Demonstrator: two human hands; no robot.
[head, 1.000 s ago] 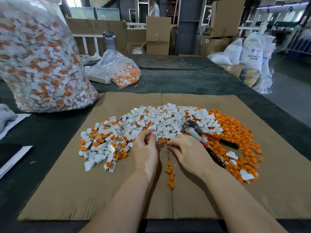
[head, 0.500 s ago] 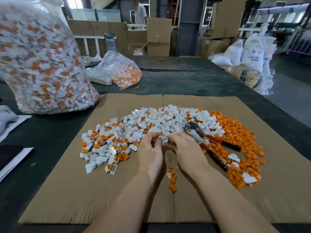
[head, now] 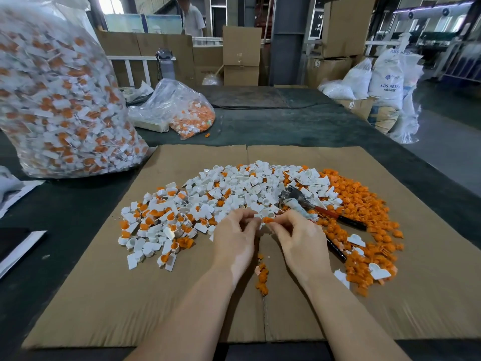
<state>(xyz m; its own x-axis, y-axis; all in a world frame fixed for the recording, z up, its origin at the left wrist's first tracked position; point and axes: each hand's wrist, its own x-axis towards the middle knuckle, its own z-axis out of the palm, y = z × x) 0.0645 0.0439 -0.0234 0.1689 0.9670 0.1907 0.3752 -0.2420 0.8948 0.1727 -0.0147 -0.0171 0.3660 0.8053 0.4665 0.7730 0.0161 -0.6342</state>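
One orange plug (head: 267, 219) btwn L hand (head: 235, 239) & R hand (head: 299, 239) fingers (head: 283, 222), prob. pinched

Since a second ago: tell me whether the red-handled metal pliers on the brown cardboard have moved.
No. The red-handled metal pliers lie just as far right of the brown cardboard's centre seam, head among white plastic pieces, handles across orange ones.

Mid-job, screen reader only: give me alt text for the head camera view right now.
The left hand and right hand pinch a small orange-and-white part between their fingertips over a cardboard sheet. Behind them lies a heap of white caps, many with orange inserts; loose orange pieces and red-handled pliers lie to its right.
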